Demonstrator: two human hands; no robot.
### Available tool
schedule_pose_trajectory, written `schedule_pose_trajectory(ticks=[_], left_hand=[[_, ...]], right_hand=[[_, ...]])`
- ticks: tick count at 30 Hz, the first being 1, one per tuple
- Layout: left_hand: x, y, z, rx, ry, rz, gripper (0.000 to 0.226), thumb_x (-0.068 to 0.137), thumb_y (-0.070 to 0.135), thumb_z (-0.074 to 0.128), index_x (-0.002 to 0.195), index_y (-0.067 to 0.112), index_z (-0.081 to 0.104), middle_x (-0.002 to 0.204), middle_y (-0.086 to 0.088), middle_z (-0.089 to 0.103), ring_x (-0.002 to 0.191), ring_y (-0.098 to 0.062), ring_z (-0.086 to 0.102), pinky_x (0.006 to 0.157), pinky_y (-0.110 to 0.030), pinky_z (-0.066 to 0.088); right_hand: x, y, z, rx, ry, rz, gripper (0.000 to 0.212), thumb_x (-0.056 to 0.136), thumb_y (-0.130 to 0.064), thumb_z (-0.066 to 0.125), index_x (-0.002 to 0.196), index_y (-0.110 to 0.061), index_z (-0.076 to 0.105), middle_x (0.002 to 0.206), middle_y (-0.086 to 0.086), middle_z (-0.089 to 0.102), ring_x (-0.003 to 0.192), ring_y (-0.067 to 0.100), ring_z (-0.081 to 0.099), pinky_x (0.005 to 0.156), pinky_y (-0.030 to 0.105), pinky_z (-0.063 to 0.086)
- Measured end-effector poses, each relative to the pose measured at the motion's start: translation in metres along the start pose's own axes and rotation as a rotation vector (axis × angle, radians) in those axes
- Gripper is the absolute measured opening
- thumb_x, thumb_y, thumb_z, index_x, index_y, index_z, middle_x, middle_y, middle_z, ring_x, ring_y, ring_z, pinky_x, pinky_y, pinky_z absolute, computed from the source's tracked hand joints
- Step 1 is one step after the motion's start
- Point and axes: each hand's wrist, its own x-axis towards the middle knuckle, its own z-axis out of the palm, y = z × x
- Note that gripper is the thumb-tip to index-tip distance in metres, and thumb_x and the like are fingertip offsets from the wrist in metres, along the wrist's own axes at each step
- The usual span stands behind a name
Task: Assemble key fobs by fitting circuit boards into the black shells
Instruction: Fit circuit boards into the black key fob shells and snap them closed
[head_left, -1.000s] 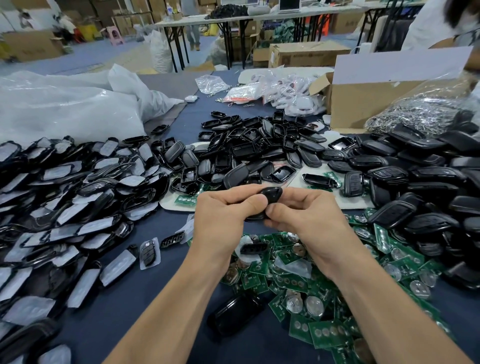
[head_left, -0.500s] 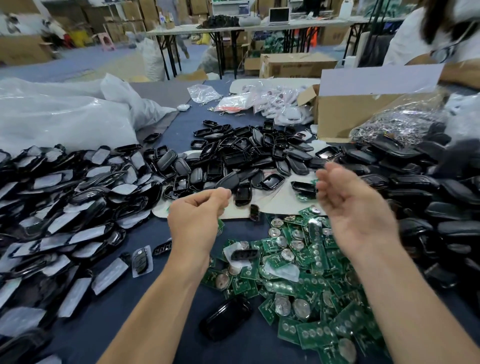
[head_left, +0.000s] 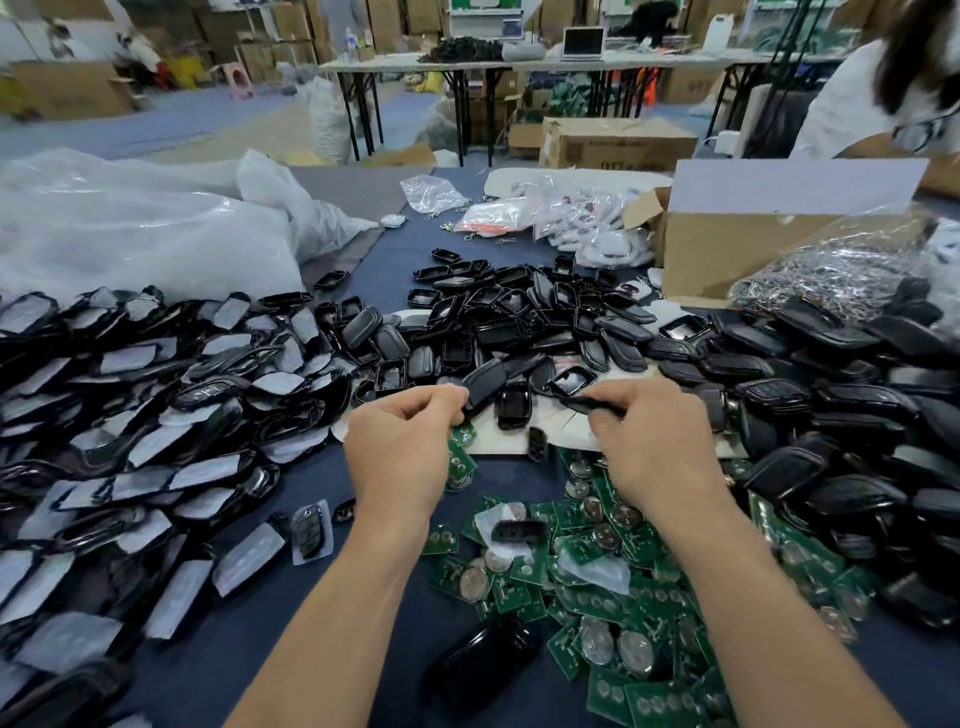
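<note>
A pile of green circuit boards (head_left: 623, 571) with coin cells lies on the dark cloth between my forearms. Beyond it is a heap of empty black shells (head_left: 519, 312). My left hand (head_left: 400, 447) has its fingers curled, and the fingertips pinch the near end of a black shell (head_left: 485, 382) at the heap's front edge. My right hand (head_left: 649, 441) pinches a thin black shell half (head_left: 587, 402) just above the white sheet (head_left: 514, 436). A single closed black fob (head_left: 478, 670) lies near the bottom edge.
Film-covered black shells (head_left: 130, 415) fill the left side, and a heap of closed black fobs (head_left: 831, 415) fills the right. A cardboard box (head_left: 727, 249), a bag of metal rings (head_left: 831, 270) and a big plastic bag (head_left: 130, 223) stand behind. A person (head_left: 857, 104) sits far right.
A second ago both hands held one black fob together. They parted with nothing in them, then moved forward to the shell heap, where each now pinches a black shell part.
</note>
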Motion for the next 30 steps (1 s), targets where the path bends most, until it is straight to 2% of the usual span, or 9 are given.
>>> schedule_pose_trajectory(ticks=[2,8,12,15,17,19,21,25,30], left_hand=[[-0.005,0.000,0.001,0.057,-0.061,0.059,0.025,0.091,0.028,0.076,0.072,0.044,0.081,0.073,0.000,0.077,0.064,-0.029,0.068,0.069,-0.041,0.063],[-0.014,0.003,0.004,-0.135,-0.395,-0.094,0.014,0.099,0.020,0.068,0.097,0.020,0.081,0.087,-0.005,0.080,0.059,-0.020,0.071,0.055,-0.025,0.057],[-0.006,0.004,-0.005,-0.309,-0.622,-0.269,0.040,0.083,0.011,0.075,0.123,0.012,0.072,0.107,-0.013,0.075,0.074,-0.017,0.074,0.064,-0.020,0.059],[-0.003,0.006,-0.015,-0.306,-0.769,-0.273,0.052,0.074,0.002,0.075,0.125,0.013,0.071,0.121,-0.010,0.070,0.086,-0.017,0.076,0.071,-0.023,0.061],[-0.004,0.004,-0.015,-0.290,-0.774,-0.242,0.049,0.077,-0.008,0.073,0.122,0.011,0.070,0.115,-0.008,0.076,0.090,-0.018,0.077,0.072,-0.026,0.061],[-0.002,0.003,-0.014,-0.296,-0.672,-0.251,0.042,0.082,-0.018,0.067,0.115,0.007,0.073,0.101,-0.007,0.078,0.084,-0.019,0.077,0.068,-0.025,0.062],[0.001,0.002,-0.014,-0.297,-0.561,-0.245,0.038,0.087,-0.021,0.060,0.099,0.008,0.081,0.089,-0.004,0.078,0.075,-0.016,0.074,0.065,-0.023,0.061],[0.009,-0.002,-0.014,-0.272,-0.351,-0.172,0.042,0.088,-0.012,0.064,0.062,0.017,0.079,0.076,-0.003,0.073,0.071,-0.016,0.069,0.070,-0.027,0.063],[0.008,-0.002,-0.015,-0.245,-0.237,-0.159,0.029,0.089,-0.008,0.068,0.070,0.010,0.078,0.078,-0.013,0.076,0.074,-0.023,0.077,0.065,-0.025,0.062]], right_hand=[[-0.009,-0.007,0.005,0.195,0.013,-0.025,0.026,0.093,-0.011,0.069,0.100,-0.032,0.082,0.076,-0.022,0.069,0.059,-0.003,0.060,0.058,0.017,0.048],[-0.034,-0.017,0.020,0.431,-0.059,-0.200,0.045,0.087,0.000,0.074,0.083,-0.044,0.081,0.122,-0.028,0.068,0.128,-0.008,0.050,0.106,0.005,0.034],[-0.031,-0.012,0.021,0.709,-0.153,-0.175,0.057,0.083,0.009,0.066,0.085,-0.045,0.083,0.135,-0.031,0.062,0.143,-0.005,0.039,0.121,0.036,0.034],[-0.032,-0.012,0.020,0.892,-0.270,-0.147,0.050,0.076,0.013,0.061,0.086,-0.031,0.085,0.142,-0.024,0.060,0.142,-0.004,0.042,0.117,0.039,0.041],[-0.030,-0.009,0.017,0.994,-0.193,-0.020,0.053,0.075,0.015,0.063,0.091,-0.030,0.084,0.130,-0.013,0.071,0.119,-0.001,0.064,0.095,0.039,0.059],[-0.025,0.001,0.013,0.780,-0.040,0.026,0.055,0.080,0.015,0.065,0.088,-0.037,0.082,0.100,-0.011,0.079,0.082,0.014,0.074,0.072,0.050,0.064],[-0.024,0.008,0.009,0.509,-0.024,-0.067,0.046,0.083,0.008,0.069,0.079,-0.037,0.081,0.079,-0.017,0.077,0.055,0.011,0.066,0.048,0.029,0.055],[-0.032,-0.005,0.006,0.235,-0.277,-0.201,0.023,0.082,-0.015,0.079,0.076,-0.037,0.080,0.068,-0.032,0.069,0.066,-0.010,0.065,0.055,0.003,0.044],[-0.040,-0.015,0.004,-0.090,-0.479,-0.215,0.007,0.088,-0.035,0.077,0.092,-0.040,0.075,0.076,-0.029,0.062,0.071,-0.012,0.057,0.056,0.002,0.034]])
